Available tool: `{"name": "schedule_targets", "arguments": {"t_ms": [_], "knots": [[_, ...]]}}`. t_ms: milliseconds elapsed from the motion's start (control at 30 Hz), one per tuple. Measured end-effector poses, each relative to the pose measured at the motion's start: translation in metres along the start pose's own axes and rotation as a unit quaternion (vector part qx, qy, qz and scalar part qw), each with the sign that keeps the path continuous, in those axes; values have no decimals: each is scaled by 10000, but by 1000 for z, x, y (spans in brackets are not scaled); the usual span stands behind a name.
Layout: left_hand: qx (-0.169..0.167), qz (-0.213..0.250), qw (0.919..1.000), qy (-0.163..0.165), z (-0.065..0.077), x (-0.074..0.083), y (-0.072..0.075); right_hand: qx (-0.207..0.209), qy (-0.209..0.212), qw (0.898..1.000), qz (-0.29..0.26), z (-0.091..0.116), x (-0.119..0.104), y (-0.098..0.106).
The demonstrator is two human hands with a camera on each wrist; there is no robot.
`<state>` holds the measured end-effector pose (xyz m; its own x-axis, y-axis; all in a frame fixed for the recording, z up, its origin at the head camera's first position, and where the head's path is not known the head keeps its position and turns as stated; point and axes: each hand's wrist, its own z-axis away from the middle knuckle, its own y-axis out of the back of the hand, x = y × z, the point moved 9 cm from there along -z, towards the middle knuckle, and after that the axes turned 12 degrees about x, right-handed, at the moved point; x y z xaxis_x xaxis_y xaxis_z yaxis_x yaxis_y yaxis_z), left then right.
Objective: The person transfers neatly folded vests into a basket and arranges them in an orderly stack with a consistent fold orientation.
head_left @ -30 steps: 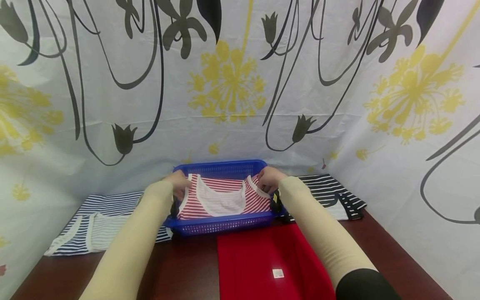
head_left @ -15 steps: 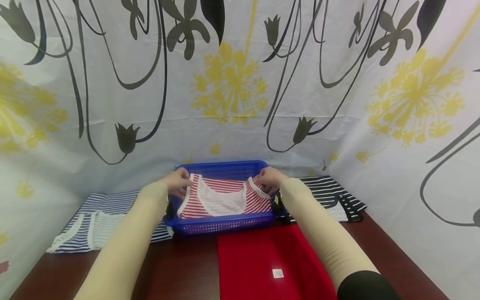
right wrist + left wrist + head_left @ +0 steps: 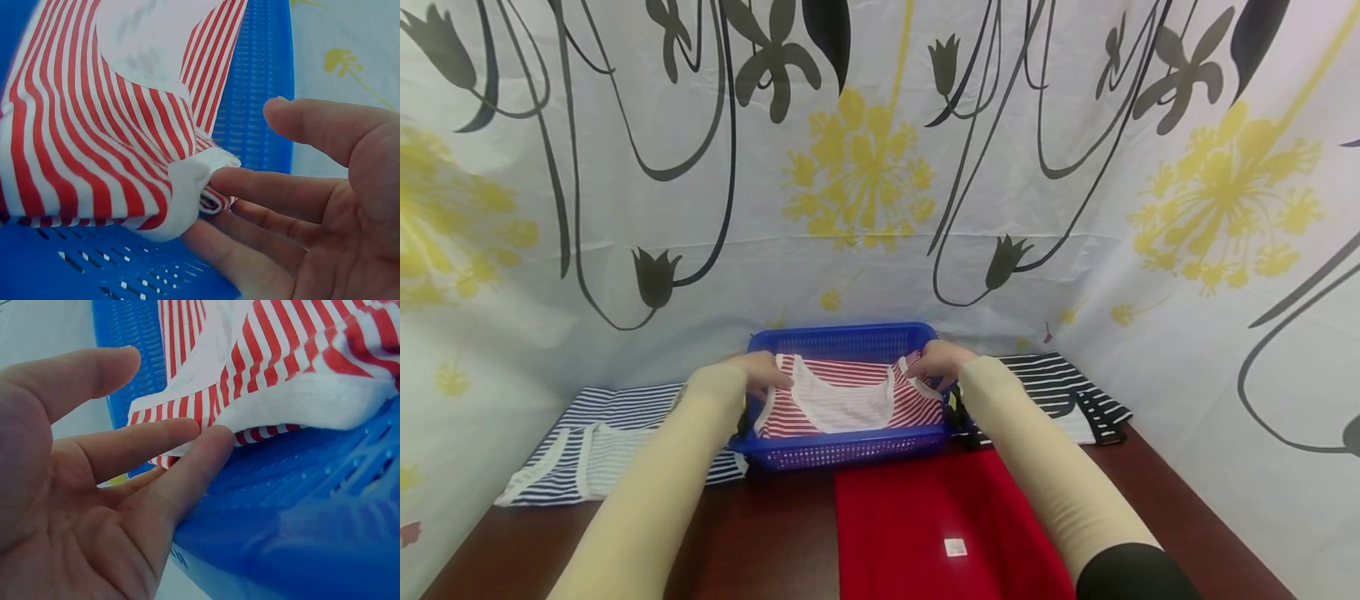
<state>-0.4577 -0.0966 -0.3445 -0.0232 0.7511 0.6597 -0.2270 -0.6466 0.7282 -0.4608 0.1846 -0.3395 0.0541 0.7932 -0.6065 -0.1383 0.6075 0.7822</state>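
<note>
A red-and-white striped tank top (image 3: 842,407) with white trim lies spread inside a blue plastic basket (image 3: 850,457). At its left shoulder strap is my left hand (image 3: 763,372); in the left wrist view the fingers (image 3: 144,447) reach out straight, tips against the white-edged fabric, with the thumb held away. My right hand (image 3: 943,362) is at the other strap. The right wrist view has its fingers (image 3: 281,190) extended along the rolled white edge of the top, while the thumb (image 3: 306,125) stands apart from the cloth.
On the dark wooden table (image 3: 760,542), a blue-striped garment (image 3: 617,462) lies left of the basket and a black-and-white striped one (image 3: 1045,383) right of it. A red garment (image 3: 925,508) with a white label spreads in front. Patterned fabric (image 3: 850,275) hangs close behind.
My left hand lifts slightly off the strap, then comes back down with straighter fingers over the top's left side. The right hand shifts only a little, its fingers loosening; the tank top stays in the basket.
</note>
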Motion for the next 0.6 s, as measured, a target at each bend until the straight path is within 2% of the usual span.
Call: {"name": "schedule_targets", "arguments": {"t_ms": [167,333,500,600], "knots": [[62,-407,9991,-61,4,5,0,-169,-20,9998,128,2,-2,-5],[153,-769,9969,-116,-3,1,-1,-286,7,9991,317,6,-5,-7],[-125,-1126,9931,-291,-2,1,-7,-390,-57,9983,425,8,-6,-9],[-360,-1056,9929,-403,0,3,-10,-584,-124,9964,597,5,-4,-11]]}}
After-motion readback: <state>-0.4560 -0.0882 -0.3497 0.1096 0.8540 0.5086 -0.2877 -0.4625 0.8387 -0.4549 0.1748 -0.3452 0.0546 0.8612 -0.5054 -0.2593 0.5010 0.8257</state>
